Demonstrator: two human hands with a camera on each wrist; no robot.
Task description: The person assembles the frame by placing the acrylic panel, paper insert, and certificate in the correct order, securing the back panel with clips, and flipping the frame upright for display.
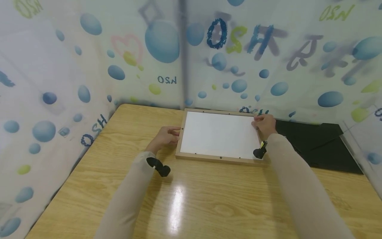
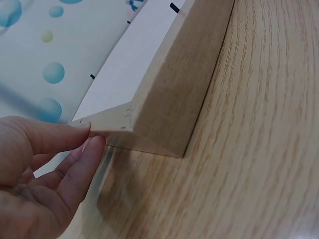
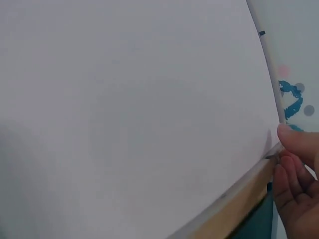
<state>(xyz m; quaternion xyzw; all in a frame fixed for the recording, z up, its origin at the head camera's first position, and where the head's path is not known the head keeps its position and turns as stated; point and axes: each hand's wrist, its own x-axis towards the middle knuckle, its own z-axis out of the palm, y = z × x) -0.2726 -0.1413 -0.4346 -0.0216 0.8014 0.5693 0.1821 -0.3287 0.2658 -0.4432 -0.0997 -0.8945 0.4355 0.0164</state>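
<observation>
A wooden picture frame (image 1: 209,157) lies on the table with a white panel (image 1: 218,134) filling its middle and small dark tabs along its edges. My left hand (image 1: 165,136) is at the frame's left side. In the left wrist view, its thumb and forefinger (image 2: 94,144) pinch the frame's edge near a corner. At the far right corner, my right hand (image 1: 266,125) grips the frame, thumb above and the other fingers curled against the outer side, as the right wrist view shows. A dark tab sits beside those fingers (image 3: 284,189).
A flat black panel (image 1: 322,142) lies on the right of the wooden table (image 1: 221,199), partly behind my right arm. Printed curtains (image 1: 134,83) stand along the table's back and left edges. Black wrist cameras (image 1: 159,167) stick out from both sleeves.
</observation>
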